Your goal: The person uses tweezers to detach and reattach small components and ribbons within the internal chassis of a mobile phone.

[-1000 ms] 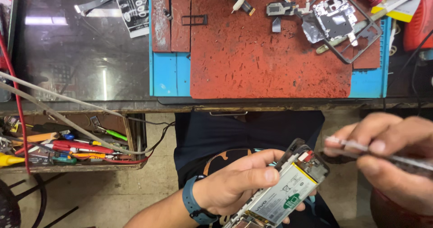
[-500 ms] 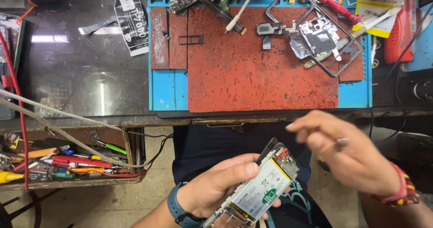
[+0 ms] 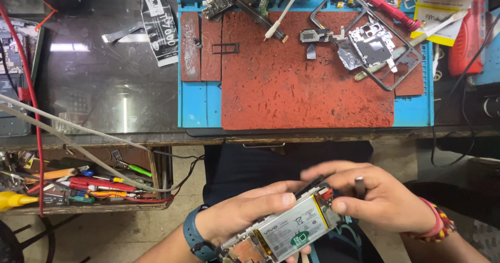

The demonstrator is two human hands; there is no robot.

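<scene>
Right hand [image 3: 385,200] had come back onto the opened phone [image 3: 284,232] (left hand [image 3: 245,221] gripping it), apparently pinching a small tool.

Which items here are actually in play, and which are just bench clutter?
In hand:
- opened phone with white battery, held by left hand
- right hand at the phone's top end, pinching a small dark tool

Lying about:
- red work mat
- bare phone frame
- red-handled screwdriver
- adhesive tube
- drawer of tools
</scene>
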